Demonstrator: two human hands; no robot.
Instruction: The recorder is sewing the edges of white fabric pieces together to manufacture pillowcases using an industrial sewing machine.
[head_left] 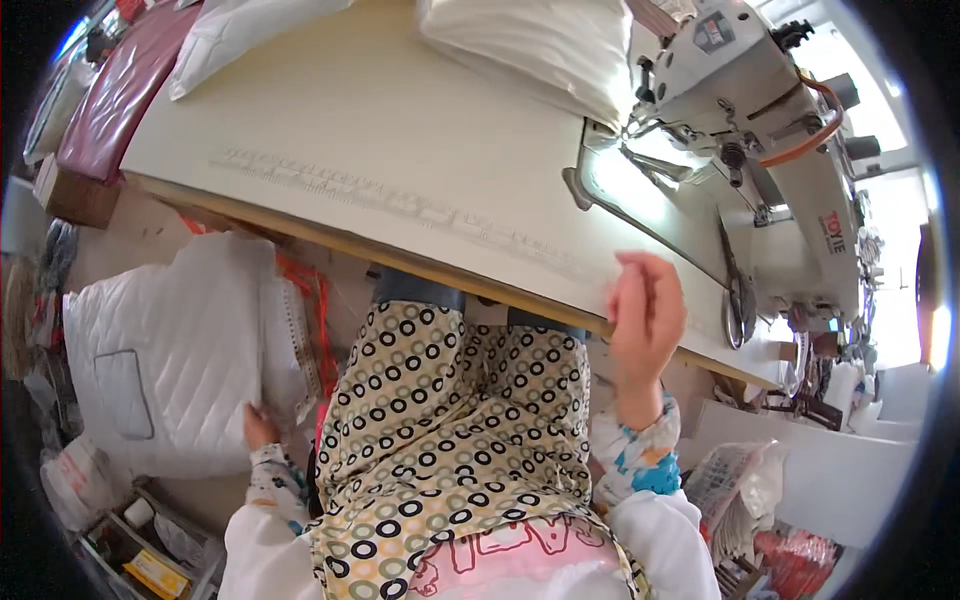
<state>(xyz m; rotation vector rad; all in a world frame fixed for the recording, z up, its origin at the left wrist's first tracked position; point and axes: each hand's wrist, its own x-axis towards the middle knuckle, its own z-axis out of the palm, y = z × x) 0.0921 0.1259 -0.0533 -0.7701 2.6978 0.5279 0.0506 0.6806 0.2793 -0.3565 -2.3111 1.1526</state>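
At the left, my left hand (260, 428) grips the lower right edge of a white quilted fabric piece (175, 350), its fingers partly hidden by the cloth. The fabric hangs beside the table in a stack, with a rectangular outlined patch on its face. My right hand (648, 318) is raised over the front edge of the sewing table (400, 150), fingers loosely curled and slightly blurred, with nothing visible in them. Beyond it stands a sewing machine (770, 110) with its lamp lit. A white cloth bundle (530, 50) lies beside the needle area.
Black-handled scissors (737, 300) lie on the table right of my right hand. A ruler scale (380, 200) runs along the front edge. Pink plastic-wrapped material (125, 85) sits at the far left. A grey tray (150, 545) with small items stands low left; bagged bundles (745, 495) lie low right.
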